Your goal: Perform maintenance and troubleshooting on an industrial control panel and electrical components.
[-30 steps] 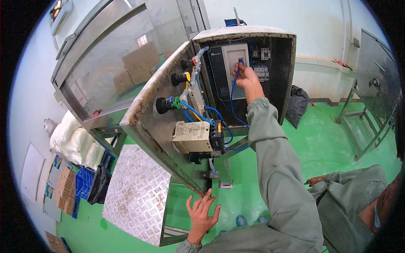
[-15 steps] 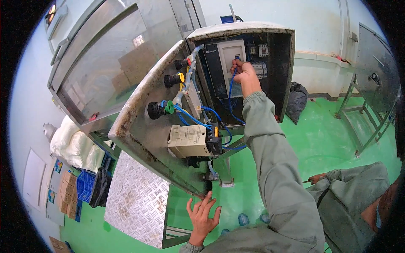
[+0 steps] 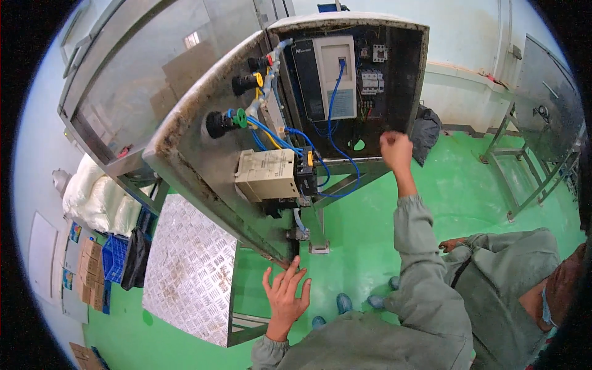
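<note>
An open electrical cabinet [image 3: 407,80] stands in front of me, its swung-out steel door [image 3: 197,166] carrying push buttons, blue wires and a beige relay box [image 3: 268,176]. Inside sits a grey drive unit [image 3: 327,77] with a blue cable [image 3: 336,92] plugged into it. My right hand [image 3: 396,149] is raised in front of the cabinet's lower right edge, fingers curled, nothing visibly in it. Held low, my left hand [image 3: 287,296] is open with fingers spread just below the door's bottom corner.
A checker-plate platform [image 3: 188,271] lies at lower left on the green floor [image 3: 468,191]. White sacks [image 3: 98,200] and a blue crate [image 3: 114,259] sit at far left. Another person in grey [image 3: 512,290] crouches at right. A steel frame [image 3: 530,135] stands at far right.
My right hand has left the blue cable on the drive unit and dropped down and to the right, out of the cabinet. The view has tilted closer to the door.
</note>
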Action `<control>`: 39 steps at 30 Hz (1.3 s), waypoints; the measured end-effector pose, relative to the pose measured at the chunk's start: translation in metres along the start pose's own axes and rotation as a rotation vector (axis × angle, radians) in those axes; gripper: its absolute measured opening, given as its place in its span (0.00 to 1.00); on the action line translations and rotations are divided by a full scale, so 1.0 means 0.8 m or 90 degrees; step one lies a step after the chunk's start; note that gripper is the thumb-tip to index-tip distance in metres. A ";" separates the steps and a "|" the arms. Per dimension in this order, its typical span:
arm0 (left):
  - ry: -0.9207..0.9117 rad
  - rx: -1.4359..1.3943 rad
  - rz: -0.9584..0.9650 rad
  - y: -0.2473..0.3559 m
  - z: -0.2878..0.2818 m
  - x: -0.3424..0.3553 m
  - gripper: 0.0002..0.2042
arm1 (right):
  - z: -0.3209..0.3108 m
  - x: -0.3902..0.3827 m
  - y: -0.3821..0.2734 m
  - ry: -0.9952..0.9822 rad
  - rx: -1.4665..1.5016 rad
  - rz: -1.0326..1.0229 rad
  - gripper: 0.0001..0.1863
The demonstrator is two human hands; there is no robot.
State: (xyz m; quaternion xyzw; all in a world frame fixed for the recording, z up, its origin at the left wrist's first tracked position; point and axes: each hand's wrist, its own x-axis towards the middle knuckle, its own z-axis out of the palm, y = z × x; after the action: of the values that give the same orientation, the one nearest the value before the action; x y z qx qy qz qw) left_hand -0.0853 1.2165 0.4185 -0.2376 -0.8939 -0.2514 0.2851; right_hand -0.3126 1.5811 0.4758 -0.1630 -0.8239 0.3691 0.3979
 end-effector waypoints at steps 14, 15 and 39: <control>0.087 0.058 0.049 -0.021 0.026 -0.013 0.10 | 0.127 0.062 0.113 -0.189 -0.505 -0.136 0.09; 0.092 0.061 0.068 -0.023 0.028 -0.014 0.11 | 0.135 0.062 0.122 -0.188 -0.510 -0.129 0.10; 0.165 -0.196 -0.200 -0.032 0.043 -0.018 0.16 | 0.087 -0.280 0.127 -0.024 0.775 0.745 0.07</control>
State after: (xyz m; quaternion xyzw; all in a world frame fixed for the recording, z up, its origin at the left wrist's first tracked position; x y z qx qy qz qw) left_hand -0.1030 1.2134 0.3770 -0.1026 -0.8267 -0.4544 0.3154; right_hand -0.2278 1.4903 0.2526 -0.3150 -0.2704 0.8978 0.1472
